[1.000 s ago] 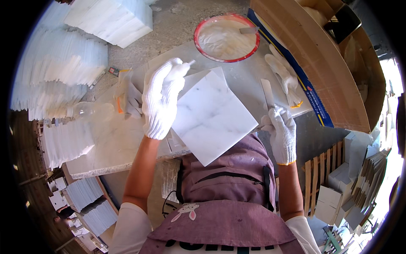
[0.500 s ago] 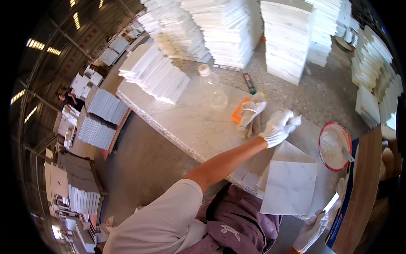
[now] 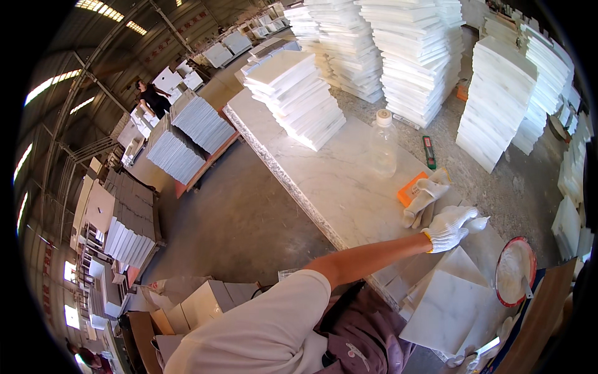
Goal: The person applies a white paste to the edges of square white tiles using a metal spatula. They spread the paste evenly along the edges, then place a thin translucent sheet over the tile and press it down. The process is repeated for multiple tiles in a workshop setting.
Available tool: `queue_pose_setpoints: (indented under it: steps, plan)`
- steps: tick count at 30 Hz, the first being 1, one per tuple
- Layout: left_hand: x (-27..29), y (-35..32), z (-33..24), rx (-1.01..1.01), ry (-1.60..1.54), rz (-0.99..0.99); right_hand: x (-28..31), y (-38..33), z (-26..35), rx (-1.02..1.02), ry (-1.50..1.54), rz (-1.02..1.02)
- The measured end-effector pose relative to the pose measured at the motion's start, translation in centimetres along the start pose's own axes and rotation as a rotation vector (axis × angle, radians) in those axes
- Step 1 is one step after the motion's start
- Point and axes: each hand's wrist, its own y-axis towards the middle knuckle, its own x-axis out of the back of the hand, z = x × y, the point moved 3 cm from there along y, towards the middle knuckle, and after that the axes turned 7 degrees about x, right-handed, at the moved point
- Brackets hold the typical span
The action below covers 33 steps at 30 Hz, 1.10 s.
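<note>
My left hand [image 3: 450, 229], in a white knit glove, reaches over the far side of the stone worktop [image 3: 299, 177]. Its fingers are bent together around a small white lump that I cannot make out. Just below lies a white, grey-veined marble tile [image 3: 447, 308], overlapping other tiles. At the lower right rim my gloved right hand [image 3: 462, 361], partly cut off, grips a scraper [image 3: 488, 345] with a bright flat blade, beside the tile's near edge. Close to my left hand are spare work gloves [image 3: 426, 198] and an orange box [image 3: 411, 187].
A red-rimmed bowl [image 3: 516, 274] of white paste holds another blade tool. A clear bottle [image 3: 384, 146], a green-and-black tool [image 3: 429, 153] and a tile stack [image 3: 296, 100] stand or lie farther back. Tall tile stacks [image 3: 408, 62] rise behind. A person [image 3: 154, 100] stands by distant pallets.
My view has swung left, so the worktop and its things sit farther right and lower. My left hand stays beside the spare gloves. The scraper's blade is slightly closer to the tile.
</note>
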Motion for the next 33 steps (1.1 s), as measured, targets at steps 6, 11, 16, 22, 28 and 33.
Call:
queue_pose_setpoints:
  steps: [6,11,16,22,28,33]
  plan:
    - [0.6,-1.8,0.4,-0.066,0.052,-0.106,-2.0,-2.3,2.9,0.101,-0.03,0.045]
    - [2.6,-2.4,-2.2,-0.081,-0.01,-0.243,-1.3,-2.5,2.2,-0.039,-0.11,0.051]
    - [5.5,-6.4,-6.8,0.044,0.003,-0.122,1.6,-1.7,-1.8,-0.038,0.087,0.118]
    - [3.8,-8.9,-9.1,0.138,-0.112,0.086,0.6,-2.2,-0.1,-0.134,0.022,0.107]
    - [2.6,-8.0,-10.3,-0.146,0.116,0.226,0.3,-3.4,-0.3,-0.142,0.076,0.074]
    - [2.5,-7.8,-10.4,-0.156,0.216,0.279,0.0,-4.4,-0.7,-0.111,0.1,0.057]
